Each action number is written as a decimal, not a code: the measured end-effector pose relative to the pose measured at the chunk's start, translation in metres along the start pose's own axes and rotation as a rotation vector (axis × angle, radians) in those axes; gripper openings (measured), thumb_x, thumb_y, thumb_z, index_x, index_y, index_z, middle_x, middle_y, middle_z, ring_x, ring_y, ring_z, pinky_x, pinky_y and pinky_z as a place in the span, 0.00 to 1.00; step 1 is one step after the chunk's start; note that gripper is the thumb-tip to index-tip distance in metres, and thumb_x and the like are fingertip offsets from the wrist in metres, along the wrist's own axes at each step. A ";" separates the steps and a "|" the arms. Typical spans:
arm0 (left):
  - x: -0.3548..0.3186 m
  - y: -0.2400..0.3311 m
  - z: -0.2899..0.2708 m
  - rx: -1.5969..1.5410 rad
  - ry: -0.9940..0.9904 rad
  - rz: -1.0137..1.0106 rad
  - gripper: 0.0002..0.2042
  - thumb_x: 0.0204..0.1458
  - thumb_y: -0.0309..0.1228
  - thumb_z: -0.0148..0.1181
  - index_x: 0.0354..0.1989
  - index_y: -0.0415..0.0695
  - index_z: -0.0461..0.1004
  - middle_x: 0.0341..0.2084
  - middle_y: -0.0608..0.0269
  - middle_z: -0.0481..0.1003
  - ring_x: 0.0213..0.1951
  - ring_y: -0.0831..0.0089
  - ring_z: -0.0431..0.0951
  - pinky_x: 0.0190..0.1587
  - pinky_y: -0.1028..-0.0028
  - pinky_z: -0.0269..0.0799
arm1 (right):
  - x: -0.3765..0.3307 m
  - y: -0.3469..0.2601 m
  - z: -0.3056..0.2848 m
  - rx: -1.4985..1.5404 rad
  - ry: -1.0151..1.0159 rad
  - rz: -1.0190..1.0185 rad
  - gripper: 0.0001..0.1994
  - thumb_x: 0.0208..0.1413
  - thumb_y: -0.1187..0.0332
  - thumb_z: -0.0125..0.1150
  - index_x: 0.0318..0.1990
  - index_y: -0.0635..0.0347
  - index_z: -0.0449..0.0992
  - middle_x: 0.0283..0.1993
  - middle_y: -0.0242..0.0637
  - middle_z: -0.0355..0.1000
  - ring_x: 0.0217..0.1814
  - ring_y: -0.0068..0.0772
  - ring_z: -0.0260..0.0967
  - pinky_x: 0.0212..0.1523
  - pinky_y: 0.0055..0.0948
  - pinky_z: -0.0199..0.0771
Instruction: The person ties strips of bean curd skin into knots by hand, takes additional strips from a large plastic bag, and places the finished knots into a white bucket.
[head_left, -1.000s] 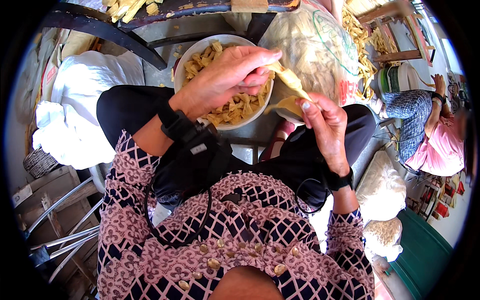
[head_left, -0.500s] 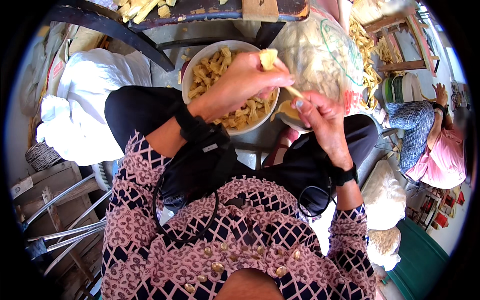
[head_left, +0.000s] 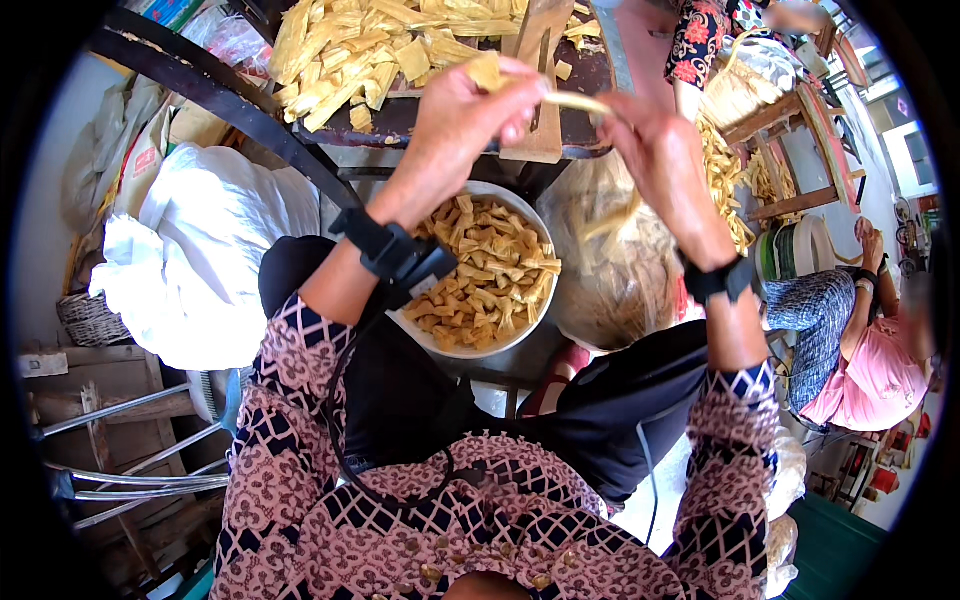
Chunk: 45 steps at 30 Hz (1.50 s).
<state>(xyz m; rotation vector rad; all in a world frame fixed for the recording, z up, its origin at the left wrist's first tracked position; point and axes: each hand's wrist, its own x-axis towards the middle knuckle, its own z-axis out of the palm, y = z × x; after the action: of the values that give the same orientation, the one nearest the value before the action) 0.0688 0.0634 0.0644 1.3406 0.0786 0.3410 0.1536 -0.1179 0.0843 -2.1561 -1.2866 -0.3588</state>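
Note:
Above the near edge of a dark worn bench [head_left: 385,118], a pale yellow, dried, leaf-like strip [head_left: 575,101] is stretched between my two hands. My left hand [head_left: 462,125] is closed on one end, where a wider flap of the strip sticks up by the fingers. My right hand [head_left: 665,165] pinches the other end, its fingertips partly blurred. Below them, between my knees, stands a white tub [head_left: 548,300] filled with short, folded or knotted yellow pieces [head_left: 485,285]. Loose flat yellow strips [head_left: 350,45] are heaped on the bench.
A wooden block with a slot [head_left: 540,90] is on the bench. Right of the tub stands a clear plastic bag [head_left: 605,270] of pale material. White sacking [head_left: 215,230] and metal tubes [head_left: 140,480] are at my left. Another person [head_left: 860,370] sits at right; a flowered sleeve [head_left: 697,45] shows beyond.
Both hands have moved up and away from over the tub to the bench edge, and are farther apart. The strip now runs taut between them. The view has shifted, showing more of the bench.

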 end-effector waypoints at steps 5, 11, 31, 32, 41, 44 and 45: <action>0.035 -0.014 -0.016 -0.120 0.060 0.096 0.06 0.51 0.26 0.57 0.34 0.37 0.73 0.19 0.71 0.67 0.18 0.87 0.61 0.22 0.83 0.59 | 0.041 0.027 0.024 -0.178 0.038 -0.174 0.04 0.49 0.71 0.54 0.30 0.59 0.73 0.23 0.47 0.69 0.25 0.51 0.68 0.26 0.41 0.68; 0.025 -0.029 -0.027 0.006 0.099 -0.019 0.07 0.49 0.27 0.59 0.33 0.37 0.72 0.18 0.70 0.66 0.17 0.87 0.60 0.19 0.84 0.55 | -0.002 0.040 0.033 -0.056 0.015 0.004 0.03 0.48 0.73 0.53 0.31 0.60 0.73 0.23 0.49 0.69 0.27 0.52 0.68 0.27 0.41 0.67; -0.072 -0.067 0.042 -0.521 -0.719 -0.582 0.17 0.58 0.41 0.47 0.35 0.38 0.72 0.18 0.73 0.66 0.22 0.82 0.66 0.34 0.81 0.67 | -0.119 -0.096 0.015 0.783 0.220 0.620 0.09 0.58 0.71 0.51 0.40 0.66 0.74 0.29 0.30 0.72 0.25 0.16 0.67 0.28 0.16 0.68; -0.074 -0.068 0.046 -0.518 -0.667 -0.602 0.15 0.57 0.40 0.48 0.33 0.40 0.72 0.18 0.73 0.67 0.22 0.82 0.66 0.33 0.80 0.66 | -0.125 -0.103 0.013 0.824 0.203 0.648 0.08 0.58 0.71 0.51 0.40 0.66 0.74 0.28 0.29 0.71 0.25 0.17 0.67 0.28 0.16 0.67; -0.083 -0.077 0.072 -0.018 -0.619 -0.488 0.08 0.51 0.26 0.51 0.20 0.44 0.67 0.15 0.73 0.66 0.23 0.81 0.71 0.28 0.80 0.67 | -0.110 -0.068 -0.004 0.602 0.003 0.749 0.08 0.58 0.71 0.48 0.35 0.67 0.72 0.19 0.31 0.68 0.17 0.18 0.68 0.15 0.19 0.63; -0.084 -0.074 0.070 0.412 -0.611 -0.141 0.07 0.46 0.22 0.50 0.18 0.40 0.64 0.14 0.64 0.66 0.20 0.70 0.69 0.25 0.72 0.65 | -0.124 -0.054 0.011 0.552 -0.058 0.762 0.10 0.59 0.70 0.48 0.30 0.67 0.71 0.16 0.30 0.65 0.14 0.19 0.67 0.13 0.19 0.61; -0.084 -0.073 0.066 0.554 -0.573 0.016 0.06 0.45 0.21 0.49 0.18 0.39 0.64 0.13 0.62 0.64 0.19 0.67 0.68 0.24 0.70 0.63 | -0.128 -0.053 0.012 0.513 -0.058 0.799 0.11 0.59 0.69 0.48 0.29 0.67 0.71 0.16 0.29 0.65 0.14 0.18 0.66 0.13 0.19 0.60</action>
<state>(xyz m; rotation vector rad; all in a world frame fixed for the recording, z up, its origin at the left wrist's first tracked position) 0.0197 -0.0366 -0.0022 1.9428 -0.3401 -0.0739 0.0441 -0.1818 0.0283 -2.0225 -0.3869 0.3306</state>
